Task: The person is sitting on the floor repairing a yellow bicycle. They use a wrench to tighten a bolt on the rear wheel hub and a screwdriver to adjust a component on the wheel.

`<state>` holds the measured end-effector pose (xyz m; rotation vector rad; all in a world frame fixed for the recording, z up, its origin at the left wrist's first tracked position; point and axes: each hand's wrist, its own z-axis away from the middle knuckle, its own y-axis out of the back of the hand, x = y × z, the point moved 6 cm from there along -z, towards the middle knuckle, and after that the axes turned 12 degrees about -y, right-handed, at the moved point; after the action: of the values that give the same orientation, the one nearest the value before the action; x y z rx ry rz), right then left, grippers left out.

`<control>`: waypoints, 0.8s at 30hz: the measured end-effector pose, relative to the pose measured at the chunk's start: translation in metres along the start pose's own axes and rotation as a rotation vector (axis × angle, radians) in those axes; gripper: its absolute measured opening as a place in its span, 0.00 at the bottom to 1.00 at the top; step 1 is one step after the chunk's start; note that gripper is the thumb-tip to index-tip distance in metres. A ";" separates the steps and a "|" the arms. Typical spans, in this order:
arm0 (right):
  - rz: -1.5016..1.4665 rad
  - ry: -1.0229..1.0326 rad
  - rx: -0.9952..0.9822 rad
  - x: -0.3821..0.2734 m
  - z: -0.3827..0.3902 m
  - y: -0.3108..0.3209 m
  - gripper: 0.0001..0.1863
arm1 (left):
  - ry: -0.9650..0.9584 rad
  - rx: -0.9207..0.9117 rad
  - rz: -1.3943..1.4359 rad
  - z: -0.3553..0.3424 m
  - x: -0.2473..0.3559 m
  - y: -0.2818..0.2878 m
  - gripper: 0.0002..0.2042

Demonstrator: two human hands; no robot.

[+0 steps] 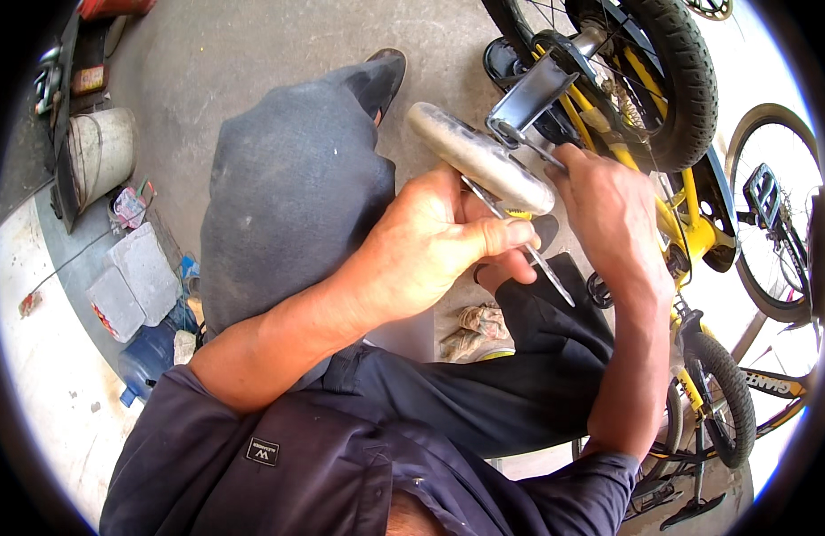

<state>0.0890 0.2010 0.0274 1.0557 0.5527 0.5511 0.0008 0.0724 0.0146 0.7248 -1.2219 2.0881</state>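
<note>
A small worn whitish training wheel (475, 154) is in front of me, tilted, beside a shiny metal bracket (528, 94). My left hand (443, 237) is closed just below the wheel, its thumb and fingers pinching a flat metal wrench (555, 284) that slants down to the right. My right hand (609, 201) is closed around a thin metal tool (539, 150), whose far end reaches the bracket's lower end by the wheel. Most of that tool is hidden in the fingers, so its kind is unclear.
A yellow bicycle (695, 234) with a thick black tire (685, 85) lies close at the right; other bicycle wheels (774, 210) stand beyond. At left are a whitish bucket (104, 154), grey slabs (144, 272) and a blue water jug (149, 360). Dirty gloves (479, 326) lie between my legs.
</note>
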 end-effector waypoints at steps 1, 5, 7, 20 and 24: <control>0.017 0.010 -0.018 0.000 -0.004 -0.004 0.06 | 0.002 0.003 -0.005 0.000 0.000 0.000 0.14; -0.060 -0.029 0.041 0.003 -0.008 -0.005 0.07 | -0.011 0.022 0.020 -0.001 0.000 0.001 0.13; -0.117 -0.084 0.056 0.011 -0.004 -0.001 0.09 | -0.017 0.017 0.019 -0.001 0.001 0.000 0.12; -0.354 -0.174 0.084 0.022 0.023 0.034 0.10 | -0.022 0.039 -0.046 -0.002 -0.002 0.002 0.12; -0.404 -0.156 0.110 0.014 0.029 0.046 0.10 | -0.063 0.050 -0.046 -0.003 -0.002 0.001 0.12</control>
<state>0.1116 0.2090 0.0780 1.0447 0.6427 0.0834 0.0013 0.0744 0.0115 0.8398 -1.1793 2.0787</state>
